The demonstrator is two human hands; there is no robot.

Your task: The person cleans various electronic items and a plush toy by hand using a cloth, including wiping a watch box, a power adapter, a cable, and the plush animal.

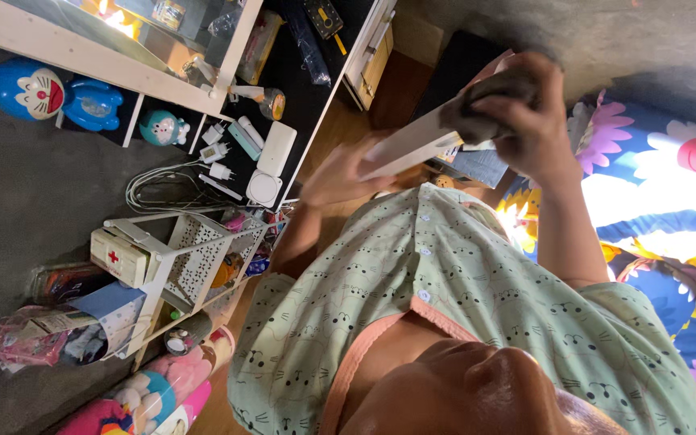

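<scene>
My left hand supports the lower end of a flat white board held at a slant in front of my chest. My right hand is closed on a dark grey cloth and presses it against the upper end of the board. My green patterned shirt fills the lower middle of the view. The far end of the board is hidden under the cloth and my right hand.
A black desk with a white shelf frame stands at the upper left, carrying chargers, cables and a white round device. Blue cartoon cat figures and a white slotted rack stand left. A flowered blue blanket lies right.
</scene>
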